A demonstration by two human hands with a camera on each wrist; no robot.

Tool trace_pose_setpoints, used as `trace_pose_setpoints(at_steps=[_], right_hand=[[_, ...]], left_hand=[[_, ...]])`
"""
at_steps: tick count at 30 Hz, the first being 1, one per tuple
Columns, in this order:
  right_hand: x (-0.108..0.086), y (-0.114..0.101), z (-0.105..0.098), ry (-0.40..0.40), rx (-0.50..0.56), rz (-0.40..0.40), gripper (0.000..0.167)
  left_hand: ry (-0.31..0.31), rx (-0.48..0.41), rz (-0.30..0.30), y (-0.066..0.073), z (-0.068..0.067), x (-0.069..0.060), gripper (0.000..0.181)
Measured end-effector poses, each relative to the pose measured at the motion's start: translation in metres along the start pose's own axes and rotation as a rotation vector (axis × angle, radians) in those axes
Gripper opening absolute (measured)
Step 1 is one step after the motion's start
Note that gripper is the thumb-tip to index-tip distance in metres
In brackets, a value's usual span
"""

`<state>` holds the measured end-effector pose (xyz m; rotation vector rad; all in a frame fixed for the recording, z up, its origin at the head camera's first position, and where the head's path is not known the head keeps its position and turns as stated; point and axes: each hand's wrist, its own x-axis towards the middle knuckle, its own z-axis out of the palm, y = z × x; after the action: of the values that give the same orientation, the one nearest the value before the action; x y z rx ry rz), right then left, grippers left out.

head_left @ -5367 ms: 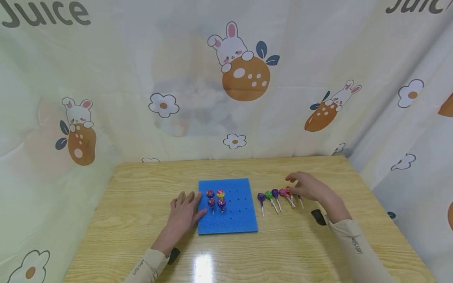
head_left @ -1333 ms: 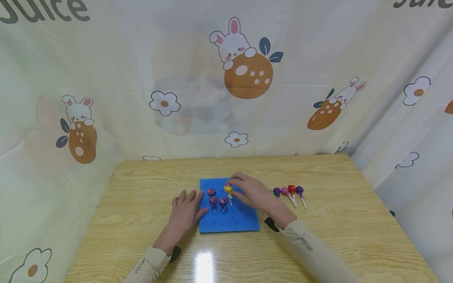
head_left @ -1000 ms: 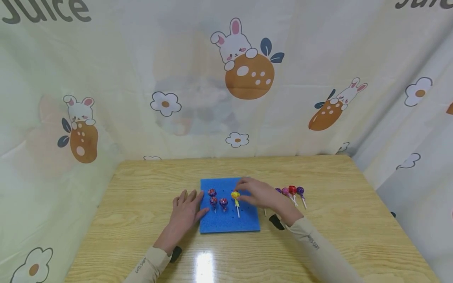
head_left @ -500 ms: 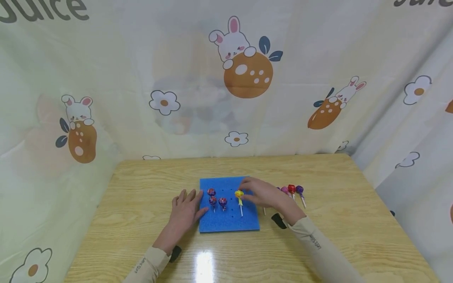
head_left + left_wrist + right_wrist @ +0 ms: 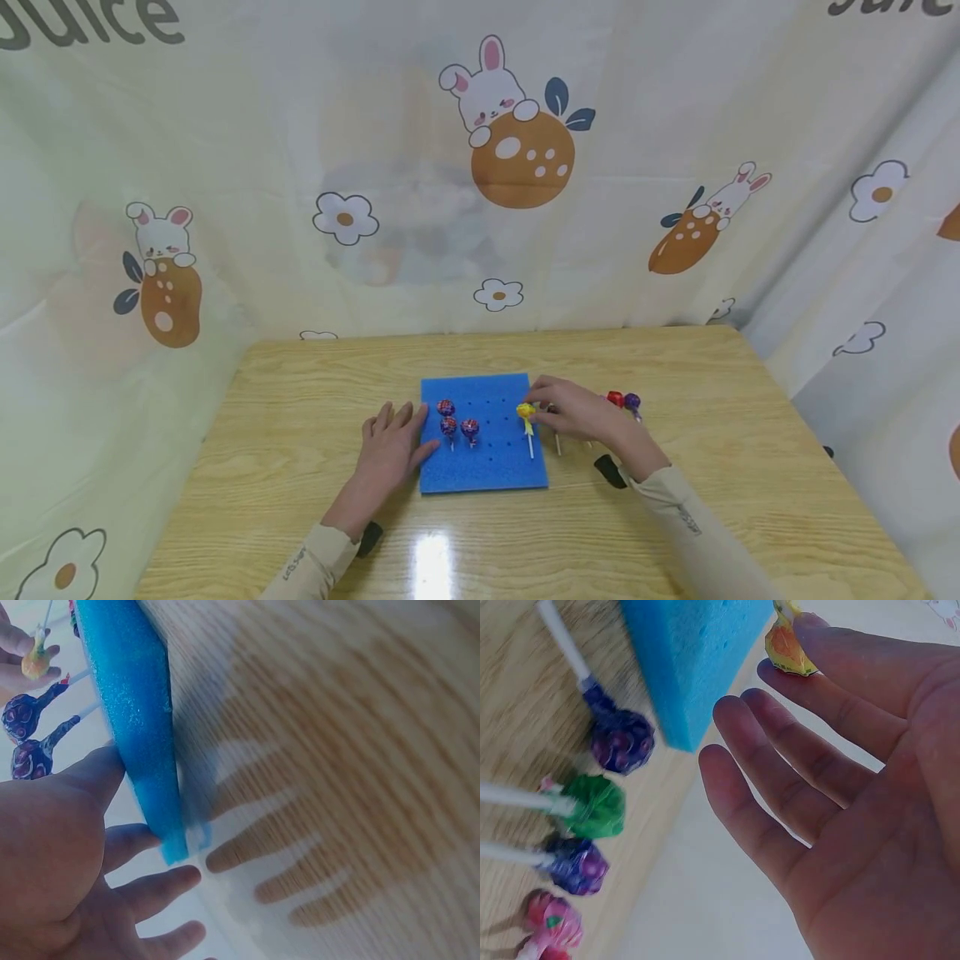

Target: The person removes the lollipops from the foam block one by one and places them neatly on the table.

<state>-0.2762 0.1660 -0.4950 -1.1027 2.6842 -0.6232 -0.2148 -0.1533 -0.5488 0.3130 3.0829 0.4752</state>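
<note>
A blue foam block [image 5: 480,477] with small holes lies on the table. Three dark red-and-blue wrapped lollipops [image 5: 470,428] stand in its left part. My left hand [image 5: 385,450] rests at the block's left edge with fingers spread; the left wrist view shows thumb and fingertips touching the foam. Between thumb and index finger, my right hand [image 5: 573,408] pinches a yellow lollipop [image 5: 526,411] by its wrapped head. Its white stick hangs down over the block's right edge, lower end free. In the right wrist view, the other fingers are extended, apart from the lollipop [image 5: 789,649].
Right of the block, loose lollipops lie in a row, partly hidden by my right hand: purple [image 5: 622,741], green [image 5: 596,806], another purple [image 5: 579,866], pink [image 5: 553,919], then red [image 5: 615,398] and purple [image 5: 632,402]. A printed curtain [image 5: 420,275] hangs behind the table.
My right hand came from the loose row, took the yellow lollipop from the foam block's upper left area, and has carried it right to the block's right edge. The left hand has stayed put.
</note>
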Motion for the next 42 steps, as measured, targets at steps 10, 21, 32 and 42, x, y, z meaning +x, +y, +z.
trace_pose_setpoints(at_steps=[10,21,32,42], right_hand=[[-0.018,0.010,-0.010,-0.028,0.048,0.111,0.032],[-0.036,0.032,-0.018,-0.042,0.078,0.163,0.027],[-0.054,0.047,-0.033,-0.044,0.058,0.176,0.022],[-0.068,0.056,-0.046,-0.063,0.072,0.233,0.026]], left_hand=[[0.008,0.005,0.005,-0.001,0.002,0.000,0.062],[-0.002,-0.005,0.000,-0.001,0.002,0.000,0.063],[-0.004,-0.008,-0.002,0.000,0.000,0.000,0.062],[-0.020,-0.004,-0.014,0.001,0.000,0.000,0.062]])
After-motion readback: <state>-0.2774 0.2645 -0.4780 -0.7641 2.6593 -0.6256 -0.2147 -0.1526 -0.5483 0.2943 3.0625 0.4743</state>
